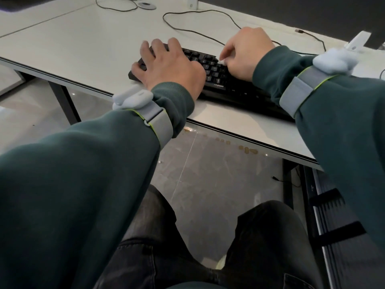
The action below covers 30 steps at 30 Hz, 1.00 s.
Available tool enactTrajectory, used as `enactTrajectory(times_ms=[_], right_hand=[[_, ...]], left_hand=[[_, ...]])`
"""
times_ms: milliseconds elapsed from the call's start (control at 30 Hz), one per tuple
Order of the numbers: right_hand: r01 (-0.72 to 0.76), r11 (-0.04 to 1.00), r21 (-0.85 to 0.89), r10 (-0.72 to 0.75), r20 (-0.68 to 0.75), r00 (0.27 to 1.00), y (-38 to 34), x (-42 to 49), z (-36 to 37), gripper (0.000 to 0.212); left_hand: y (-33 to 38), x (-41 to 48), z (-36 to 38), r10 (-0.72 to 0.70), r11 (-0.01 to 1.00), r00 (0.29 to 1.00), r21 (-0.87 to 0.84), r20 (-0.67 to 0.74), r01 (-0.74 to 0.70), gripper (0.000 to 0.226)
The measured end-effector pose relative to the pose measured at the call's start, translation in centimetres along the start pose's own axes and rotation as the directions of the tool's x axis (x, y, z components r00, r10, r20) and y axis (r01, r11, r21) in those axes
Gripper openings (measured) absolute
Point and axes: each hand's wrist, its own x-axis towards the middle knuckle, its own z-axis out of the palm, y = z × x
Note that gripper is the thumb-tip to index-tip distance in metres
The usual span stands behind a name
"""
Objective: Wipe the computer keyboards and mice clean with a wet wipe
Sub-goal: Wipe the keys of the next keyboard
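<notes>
- Left hand (pixel 166 63) clasps one end of the black plastic computer keyboard (pixel 214 74).
- Right hand (pixel 245 53) pinches a white wet wipe (pixel 221 61) on its keys. Wiping seems midway, and no mouse is visible.

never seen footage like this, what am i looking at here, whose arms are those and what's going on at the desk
There is no machine here. This is one picture from a camera worn on a person's head, looking down at their own arms and lap. Each wrist carries a grey band with a small white device on it. On the white desk lie a black keyboard and a loose cable. The left hand holds the keyboard's left end, fingers over its far edge. The right hand pinches a small white wipe against the keys near the middle. No mouse shows in this view.
</notes>
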Motion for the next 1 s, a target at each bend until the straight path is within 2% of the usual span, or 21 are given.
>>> enactTrajectory(times_ms=[167,267,367,467,533,833,1000], right_hand=[[0.105,0.994,0.023,-0.102,-0.083,0.991,-3.0,2.1,0.7,0.021],[0.135,0.989,0.065,-0.131,-0.065,0.989,-5.1,3.5,1.0,0.015],[0.133,0.976,0.175,-0.128,-0.042,0.991,-6.3,4.4,1.4,0.021],[0.153,0.982,0.111,-0.156,0.023,0.987,-6.3,4.3,1.4,0.025],[0.166,0.983,0.077,-0.170,0.047,0.984,-5.4,3.9,1.0,0.019],[0.084,0.996,-0.033,-0.077,0.180,0.981,2.1,0.0,-2.9,0.011],[0.102,0.989,0.104,-0.105,0.023,0.994,-0.5,1.8,-0.9,0.019]], left_hand=[[0.1,0.0,0.2,-0.021,0.999,1.000,-0.032,0.011,0.022,0.050],[0.0,0.2,0.2,-0.039,0.998,0.999,-0.056,0.006,0.039,0.049],[0.1,0.2,0.1,-0.037,0.995,0.999,-0.090,0.019,0.039,0.050],[0.1,0.2,0.1,-0.032,0.995,0.999,-0.098,0.023,0.034,0.048],[0.1,0.2,0.2,-0.030,0.996,0.999,-0.088,0.026,0.032,0.047],[0.2,0.0,0.2,0.019,0.998,1.000,-0.057,0.024,-0.018,0.049],[0.2,0.0,0.3,0.034,0.998,0.999,-0.049,0.010,-0.033,0.049]])
